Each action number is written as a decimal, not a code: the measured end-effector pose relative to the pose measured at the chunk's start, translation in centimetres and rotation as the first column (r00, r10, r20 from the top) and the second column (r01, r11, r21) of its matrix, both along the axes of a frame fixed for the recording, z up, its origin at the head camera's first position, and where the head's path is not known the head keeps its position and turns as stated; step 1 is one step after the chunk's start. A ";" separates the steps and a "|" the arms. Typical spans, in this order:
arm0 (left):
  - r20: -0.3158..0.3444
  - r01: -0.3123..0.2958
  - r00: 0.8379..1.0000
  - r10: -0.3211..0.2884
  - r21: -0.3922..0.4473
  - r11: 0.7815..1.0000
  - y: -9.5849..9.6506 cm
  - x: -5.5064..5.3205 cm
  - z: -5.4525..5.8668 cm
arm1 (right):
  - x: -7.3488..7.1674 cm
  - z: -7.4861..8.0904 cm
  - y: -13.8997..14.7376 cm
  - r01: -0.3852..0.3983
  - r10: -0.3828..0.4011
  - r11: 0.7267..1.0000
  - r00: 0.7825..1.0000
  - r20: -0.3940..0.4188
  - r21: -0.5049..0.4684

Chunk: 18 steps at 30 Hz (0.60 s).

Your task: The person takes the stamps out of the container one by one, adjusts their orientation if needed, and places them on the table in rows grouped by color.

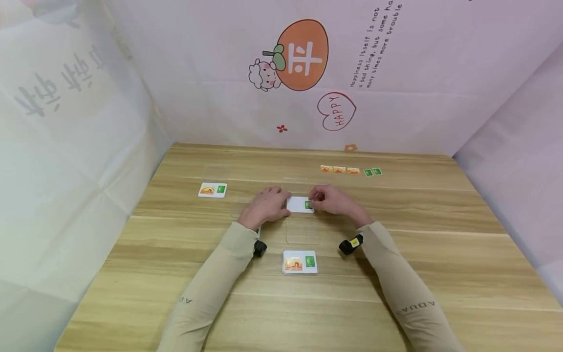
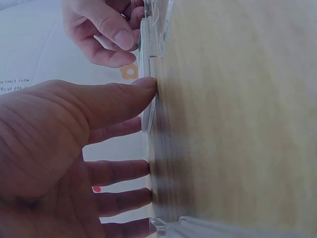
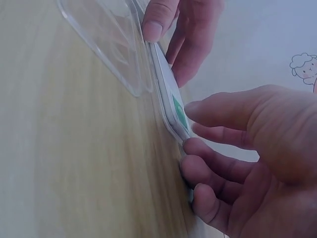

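My table (image 1: 440, 215) looks like wood, smooth and satiny with the grain showing — and the cards (image 1: 295, 204) on it have smooth, even faces, plastic or coated paper, I can't tell which. The cases (image 3: 99, 47) are clear, glossy plastic, the stickers (image 1: 339, 169) thin and paper-like. My sleeves (image 1: 215, 283) are matt, lightly wrinkled cloth, my wrist cameras (image 1: 346, 247) look like hard plastic — and the sheet (image 1: 110, 186) around is dull, creased cloth.

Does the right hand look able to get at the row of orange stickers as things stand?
Probably yes: only bare tabletop shows between the right hand and the orange stickers in the head view, though it is busy at the green sticker on the white card.
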<state>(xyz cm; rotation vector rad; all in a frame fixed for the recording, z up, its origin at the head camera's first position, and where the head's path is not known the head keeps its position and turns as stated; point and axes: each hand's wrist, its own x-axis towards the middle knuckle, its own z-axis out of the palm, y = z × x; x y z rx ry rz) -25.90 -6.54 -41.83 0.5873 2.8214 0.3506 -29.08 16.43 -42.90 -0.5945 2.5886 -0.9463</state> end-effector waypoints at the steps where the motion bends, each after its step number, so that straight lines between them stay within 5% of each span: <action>1: -0.001 0.000 1.000 0.000 0.001 1.000 0.0 0.0 0.0 | 0.0 -0.1 -0.1 0.004 -0.004 1.000 1.000 0.004 0.003; 18: -0.011 0.002 1.000 -0.002 -0.004 1.000 0.2 0.2 0.0 | 0.2 0.0 -0.6 0.019 -0.017 0.997 0.999 -0.031 0.078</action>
